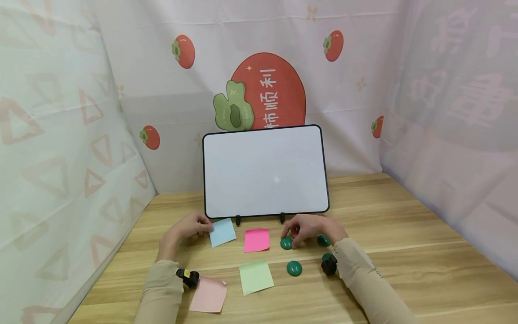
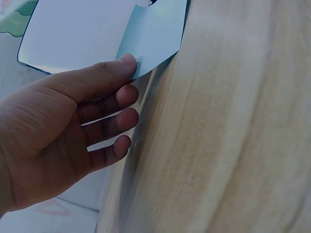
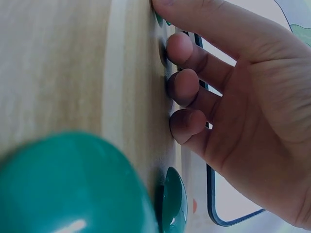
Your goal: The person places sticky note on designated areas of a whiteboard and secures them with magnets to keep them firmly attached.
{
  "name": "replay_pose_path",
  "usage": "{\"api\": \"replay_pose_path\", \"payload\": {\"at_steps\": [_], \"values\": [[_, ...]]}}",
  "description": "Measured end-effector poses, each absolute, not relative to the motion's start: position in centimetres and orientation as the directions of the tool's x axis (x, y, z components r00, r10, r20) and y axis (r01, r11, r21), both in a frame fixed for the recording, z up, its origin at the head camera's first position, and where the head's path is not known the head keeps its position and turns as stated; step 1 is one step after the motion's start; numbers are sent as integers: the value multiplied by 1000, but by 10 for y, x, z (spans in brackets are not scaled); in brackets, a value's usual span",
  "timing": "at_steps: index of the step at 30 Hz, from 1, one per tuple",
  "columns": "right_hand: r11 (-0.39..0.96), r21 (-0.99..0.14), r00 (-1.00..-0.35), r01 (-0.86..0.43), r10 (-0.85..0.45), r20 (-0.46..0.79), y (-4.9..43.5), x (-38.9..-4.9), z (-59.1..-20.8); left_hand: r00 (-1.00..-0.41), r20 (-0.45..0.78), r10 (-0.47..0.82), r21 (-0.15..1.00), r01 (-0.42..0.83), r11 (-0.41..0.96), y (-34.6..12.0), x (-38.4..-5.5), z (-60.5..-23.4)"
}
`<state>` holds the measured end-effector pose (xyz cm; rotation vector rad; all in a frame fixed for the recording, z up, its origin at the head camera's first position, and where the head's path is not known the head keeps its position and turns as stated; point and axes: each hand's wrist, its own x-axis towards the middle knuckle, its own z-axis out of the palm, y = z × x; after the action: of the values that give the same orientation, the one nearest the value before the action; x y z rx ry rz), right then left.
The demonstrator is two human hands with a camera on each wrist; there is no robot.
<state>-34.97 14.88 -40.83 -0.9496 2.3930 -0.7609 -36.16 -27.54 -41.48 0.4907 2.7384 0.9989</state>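
Observation:
My left hand [image 1: 194,226] pinches the left edge of a light blue sticky note [image 1: 222,232] between thumb and forefinger. In the left wrist view the note [image 2: 158,36] is bent and tilted, with the thumb on its near edge and the other fingers curled loosely. My right hand [image 1: 309,227] is over the table on the right, thumb and forefinger around a green round magnet [image 1: 286,243]. The right wrist view shows only a sliver of that magnet [image 3: 159,18] beside the thumb; the grip is mostly cut off there.
A whiteboard [image 1: 265,171] stands upright on small black feet [image 1: 238,220] behind the hands. On the wooden table lie pink [image 1: 256,240], green [image 1: 256,277] and pale pink [image 1: 209,294] sticky notes. More green magnets [image 1: 294,268] lie beneath and beside the right forearm. Printed cloth [image 1: 162,99] encloses the table.

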Motion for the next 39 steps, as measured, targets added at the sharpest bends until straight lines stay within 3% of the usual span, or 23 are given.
{"api": "replay_pose_path", "payload": {"at_steps": [21, 32, 39], "values": [[603, -625, -672, -496, -722, -165, 143, -350, -411, -944, -67, 324, 659, 202, 725, -275, -362, -414], [607, -598, -725, -523, -686, -63, 142, -350, -412, -963, -8, 268, 686, 190, 702, -275, -364, -410], [562, -609, -708, -560, -706, 0, 142, -351, -411, -967, 26, 254, 702, 198, 684, -271, -365, -408]]}}
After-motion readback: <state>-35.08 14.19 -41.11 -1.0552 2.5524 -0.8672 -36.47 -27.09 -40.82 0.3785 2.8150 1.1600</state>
